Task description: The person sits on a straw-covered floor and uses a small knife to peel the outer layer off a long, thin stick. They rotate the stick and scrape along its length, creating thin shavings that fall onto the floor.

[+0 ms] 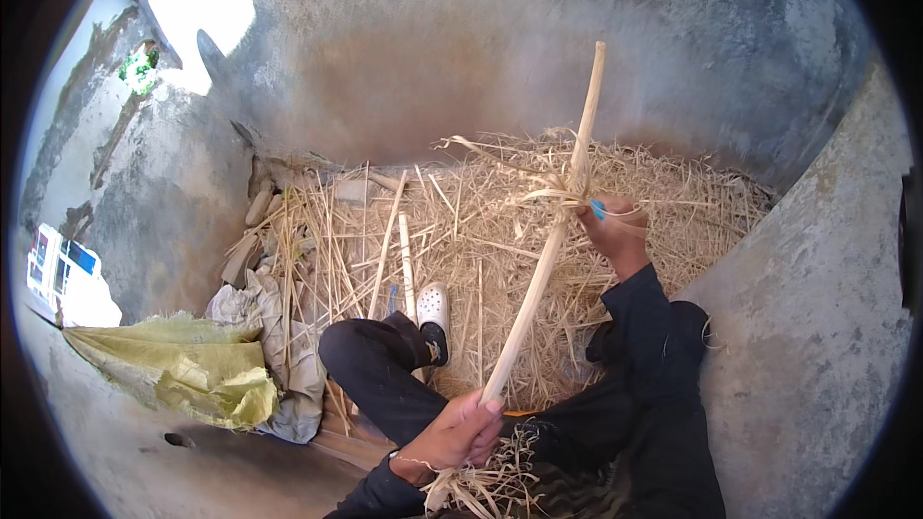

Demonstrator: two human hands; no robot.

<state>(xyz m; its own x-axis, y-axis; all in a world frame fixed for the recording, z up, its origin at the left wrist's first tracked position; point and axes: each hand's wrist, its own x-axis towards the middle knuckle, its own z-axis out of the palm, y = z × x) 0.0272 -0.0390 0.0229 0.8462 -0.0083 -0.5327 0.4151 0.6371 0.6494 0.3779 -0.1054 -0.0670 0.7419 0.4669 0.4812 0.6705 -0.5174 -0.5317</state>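
A long, pale peeled stick (540, 284) slants up across the middle, its lower end in my left hand (457, 432), whose fingers wrap round it. My right hand (618, 231) is closed against the stick's upper part, and what it grips is hidden. A small blue patch (598, 210) shows at its fingers. Thin curled shavings (553, 187) bunch around the stick there, and a few strands loop over the hand. More shavings (486, 490) lie by my left wrist, over my lap.
Straw-like shavings (519, 269) cover the floor around my legs. Two loose pale sticks (406, 259) lie left of my shoe (433, 306). A yellow-green woven sack (183, 365) lies at left. Grey walls (461, 48) rise behind and at right (808, 308).
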